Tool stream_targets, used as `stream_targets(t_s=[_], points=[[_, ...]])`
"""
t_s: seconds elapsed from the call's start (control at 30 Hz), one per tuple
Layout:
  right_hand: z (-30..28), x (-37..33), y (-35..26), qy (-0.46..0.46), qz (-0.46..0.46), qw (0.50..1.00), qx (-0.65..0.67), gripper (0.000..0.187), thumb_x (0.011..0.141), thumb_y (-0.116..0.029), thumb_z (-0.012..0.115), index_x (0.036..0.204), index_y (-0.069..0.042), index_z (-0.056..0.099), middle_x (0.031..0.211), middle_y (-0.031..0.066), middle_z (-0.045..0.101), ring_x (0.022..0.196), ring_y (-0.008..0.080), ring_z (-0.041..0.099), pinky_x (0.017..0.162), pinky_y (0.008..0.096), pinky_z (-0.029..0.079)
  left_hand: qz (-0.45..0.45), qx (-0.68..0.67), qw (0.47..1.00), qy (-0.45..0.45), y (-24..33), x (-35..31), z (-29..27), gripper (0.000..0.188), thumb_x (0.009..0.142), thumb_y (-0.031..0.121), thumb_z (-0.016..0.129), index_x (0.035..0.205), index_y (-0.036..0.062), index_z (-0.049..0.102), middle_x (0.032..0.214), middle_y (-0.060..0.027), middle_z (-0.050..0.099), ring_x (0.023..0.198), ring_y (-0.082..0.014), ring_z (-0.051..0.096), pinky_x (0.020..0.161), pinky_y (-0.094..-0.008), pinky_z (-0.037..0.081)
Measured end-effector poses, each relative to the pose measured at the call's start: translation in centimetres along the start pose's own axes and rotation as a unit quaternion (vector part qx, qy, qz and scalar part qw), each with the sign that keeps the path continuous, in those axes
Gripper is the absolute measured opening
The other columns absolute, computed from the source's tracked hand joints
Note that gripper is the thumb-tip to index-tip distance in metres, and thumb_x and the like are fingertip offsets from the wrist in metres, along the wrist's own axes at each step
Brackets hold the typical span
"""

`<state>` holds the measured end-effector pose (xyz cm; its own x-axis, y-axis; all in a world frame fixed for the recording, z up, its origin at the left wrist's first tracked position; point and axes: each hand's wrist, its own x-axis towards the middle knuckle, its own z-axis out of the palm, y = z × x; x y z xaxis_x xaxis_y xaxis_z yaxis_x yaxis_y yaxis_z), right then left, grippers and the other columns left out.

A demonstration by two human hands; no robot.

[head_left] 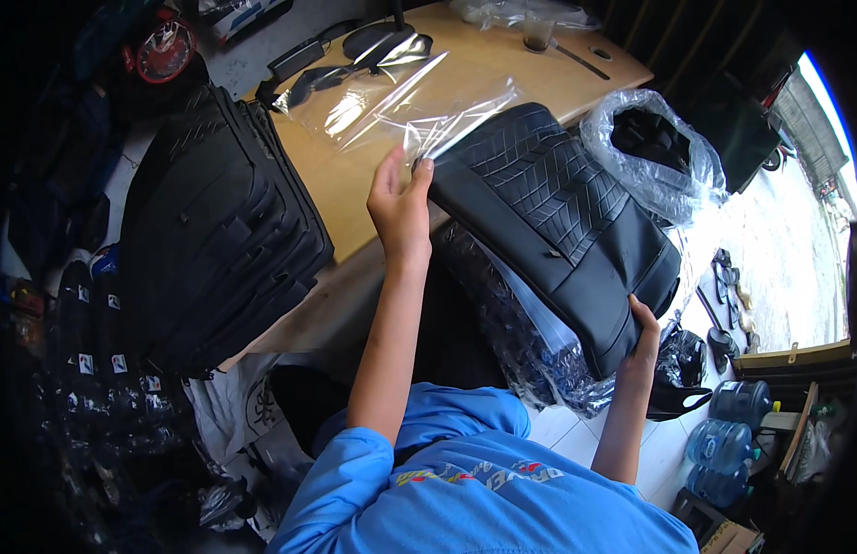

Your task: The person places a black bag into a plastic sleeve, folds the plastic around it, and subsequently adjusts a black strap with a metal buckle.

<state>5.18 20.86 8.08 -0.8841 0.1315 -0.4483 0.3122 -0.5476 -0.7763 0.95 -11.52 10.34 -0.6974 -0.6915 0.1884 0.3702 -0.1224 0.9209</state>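
A flat black leather-look cover [548, 198] with quilted zigzag stitching lies tilted in front of me, its upper part resting toward the table. My right hand [643, 331] grips its lower right corner, thumb on top and the other fingers hidden beneath. At its upper left corner, my left hand [401, 208] pinches the edge of a clear plastic bag [437, 125]. The bag spreads across the table along the cover's top edge. Whether the left fingers also hold the cover's corner is hard to make out.
A stack of black covers [225, 240] stands on the left of the wooden table [354, 208]. A clear bag with black contents [650, 138] sits right of the cover. Plastic-wrapped goods [511, 314] are below it. Large blue water bottles [724, 439] stand at lower right.
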Motion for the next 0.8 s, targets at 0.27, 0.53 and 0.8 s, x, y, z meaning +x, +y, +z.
stream_targets(t_s=[0.27,0.53,0.8], points=[[1.2,-1.0,1.2,-0.013,0.007,1.0,0.028,0.029,0.077,-0.015,0.062,0.098,0.004,0.058,0.093,0.0147,0.064,0.081,0.0244,0.065,0.077,0.0341,0.053,-0.04,-0.064,0.997,0.037,-0.6,-2.0,1.0,0.077,0.078,-0.003,0.064,0.137,-0.0072,0.015,0.143,-0.0267,0.016,0.122,-0.0241,0.039,0.099,-0.0312,0.037],[0.9,-0.9,2.3,-0.006,-0.007,1.0,0.023,0.037,0.078,-0.017,0.061,0.106,0.006,0.055,0.096,0.0155,0.064,0.085,0.0255,0.064,0.079,0.0344,0.053,0.195,0.427,0.882,-0.037,0.2,-4.6,1.1,0.023,0.083,0.017,0.06,0.101,0.0017,0.062,0.108,-0.0272,0.056,0.1,-0.0346,0.056,0.079,-0.0356,0.047],[1.2,-1.3,2.2,0.001,-0.02,0.999,0.03,0.03,0.077,-0.017,0.061,0.098,0.005,0.059,0.092,0.0139,0.065,0.081,0.0254,0.065,0.079,0.0349,0.052,0.426,0.429,0.774,-0.188,0.2,3.9,7.3,0.025,0.083,0.022,0.06,0.099,0.0032,0.062,0.097,-0.0147,0.063,0.089,-0.0313,0.06,0.077,-0.0405,0.047]])
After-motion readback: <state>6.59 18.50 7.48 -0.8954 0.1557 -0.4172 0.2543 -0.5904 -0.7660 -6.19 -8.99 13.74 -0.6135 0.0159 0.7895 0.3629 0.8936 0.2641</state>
